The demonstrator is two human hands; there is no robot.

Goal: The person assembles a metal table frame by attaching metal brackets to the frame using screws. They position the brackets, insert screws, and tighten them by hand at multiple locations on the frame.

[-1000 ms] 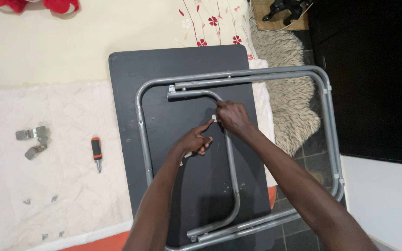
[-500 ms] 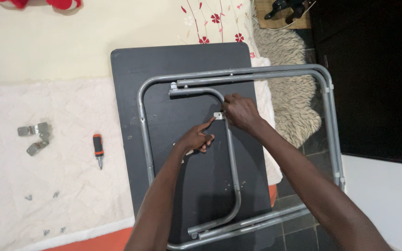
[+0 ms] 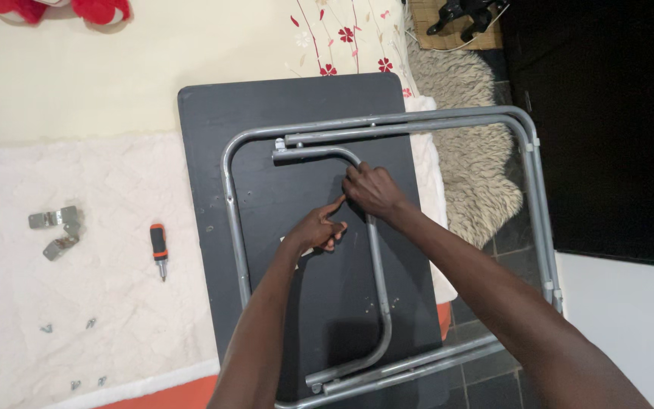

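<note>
A dark rectangular tabletop (image 3: 297, 121) lies face down, its long axis running from the top of the view toward the person, with a grey tubular leg frame (image 3: 230, 220) folded flat over it and overhanging its right edge. A smaller inner leg tube (image 3: 377, 280), bent into a U, runs along the same axis: one arm near the top of the board, the long straight part down the middle, the lower bend curling left near the bottom edge. The right hand (image 3: 372, 193) sits on this tube just below its upper bend, fingers curled shut around or against it; what lies under the fingers is hidden. The left hand (image 3: 318, 229) rests on the board just beside it, loosely closed, with the forefinger stretched toward the right hand's fingertips; whether it pinches anything small cannot be told. Both forearms cover the lower middle of the board, and the frame's near corner is cut off at the bottom of the view. To the left, on a white quilted cloth (image 3: 62, 303), lie an orange-and-black screwdriver (image 3: 159, 248), some grey metal brackets (image 3: 56, 229) and several scattered small screws (image 3: 45, 329). A shaggy rug (image 3: 478, 151) lies to the right.
</note>
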